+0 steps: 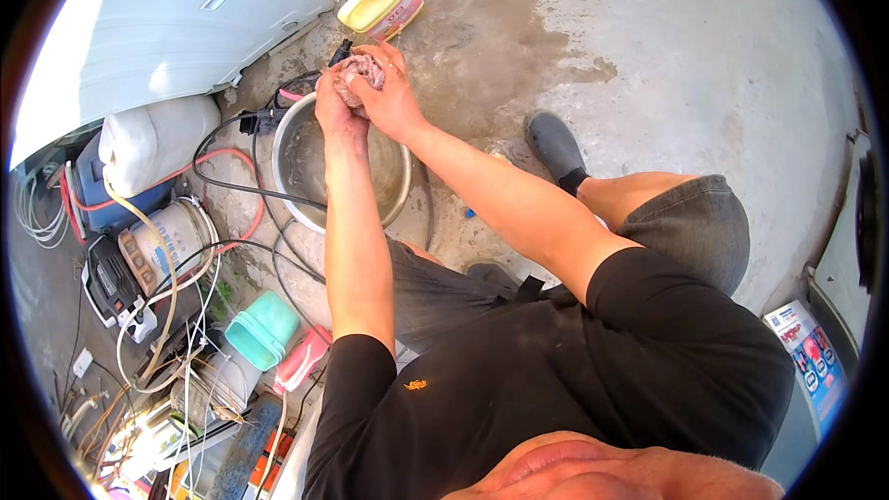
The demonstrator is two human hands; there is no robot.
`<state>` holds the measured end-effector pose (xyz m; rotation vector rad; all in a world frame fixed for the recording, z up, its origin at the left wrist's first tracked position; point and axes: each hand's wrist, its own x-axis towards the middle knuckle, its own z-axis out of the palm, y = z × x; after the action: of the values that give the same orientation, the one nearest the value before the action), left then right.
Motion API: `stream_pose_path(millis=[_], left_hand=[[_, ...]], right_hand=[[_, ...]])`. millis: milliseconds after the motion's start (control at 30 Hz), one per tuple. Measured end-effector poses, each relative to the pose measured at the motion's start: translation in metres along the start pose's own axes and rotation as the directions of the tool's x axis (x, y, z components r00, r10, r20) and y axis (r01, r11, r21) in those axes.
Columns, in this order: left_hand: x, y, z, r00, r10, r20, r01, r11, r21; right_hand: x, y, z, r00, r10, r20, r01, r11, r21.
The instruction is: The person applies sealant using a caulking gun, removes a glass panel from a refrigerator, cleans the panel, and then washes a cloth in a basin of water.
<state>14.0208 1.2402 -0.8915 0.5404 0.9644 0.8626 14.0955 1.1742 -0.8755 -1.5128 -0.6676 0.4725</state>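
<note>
Both my hands are closed around a crumpled pinkish wad point(367, 72) that looks like a wet rag. My left hand point(335, 115) cups it from the left and below. From the right, my right hand point(398, 104) wraps over it, thumb pressed on top. The wad is held above the far rim of a round metal basin point(301, 150) standing on the ground. Greyish, murky water seems to lie in the basin, partly hidden behind my left forearm. Just beyond my hands stands a yellow jug point(378, 6) with a pump top.
Black cables point(243, 187) and a red hose point(243, 156) run left of the basin, one cable crossing its rim. A white canister point(159, 143), a teal container point(262, 330) and tangled cords crowd the left. A white panel point(199, 14) stands far left. Wet concrete point(482, 28) lies ahead.
</note>
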Motion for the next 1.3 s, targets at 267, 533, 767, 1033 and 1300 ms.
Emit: stream_pose_path(millis=[267,533,767,1033,1300], left_hand=[[0.000,-0.023,0.027,0.985,0.126,-0.118,-0.117,0.990,0.078],[-0.036,0.010,0.048,0.888,-0.387,0.249,0.420,0.903,-0.092],[0.012,-0.005,-0.014,0.849,-0.399,0.348,0.459,0.881,-0.110],[0.001,-0.029,0.056,0.996,-0.079,0.052,0.085,0.987,-0.134],[-0.019,0.011,0.105,0.942,0.245,-0.230,-0.110,0.871,0.478]], right_hand=[[0.024,-0.001,-0.015,0.934,0.340,0.113,-0.358,0.881,0.309],[0.030,-0.004,-0.039,0.923,-0.294,0.246,0.317,0.947,-0.057],[0.026,-0.028,-0.037,0.847,-0.468,0.252,0.482,0.876,0.008],[0.056,-0.004,-0.022,0.972,-0.209,0.105,0.201,0.976,0.086],[0.092,-0.033,-0.018,0.792,0.535,0.296,-0.561,0.444,0.699]])
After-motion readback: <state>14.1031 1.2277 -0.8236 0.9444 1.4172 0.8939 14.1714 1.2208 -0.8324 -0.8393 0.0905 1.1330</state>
